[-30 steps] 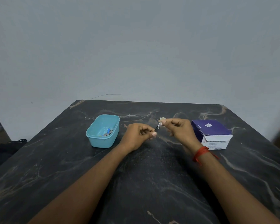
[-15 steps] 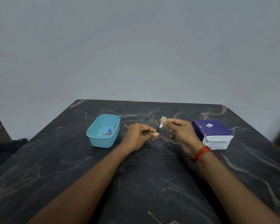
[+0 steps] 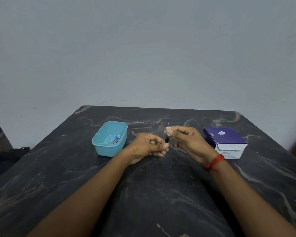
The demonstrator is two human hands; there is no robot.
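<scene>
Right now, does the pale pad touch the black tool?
Touching. The head view shows the pad, pinched by the right hand, against the tool: its black body shows below the pad, its thin tip above.

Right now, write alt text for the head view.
Two hands hold a small black tool upright above a dark marble table: the left hand grips its base, the right hand pinches a pale pad near its thin metal tip. A teal tub sits left, a purple box right.
</scene>
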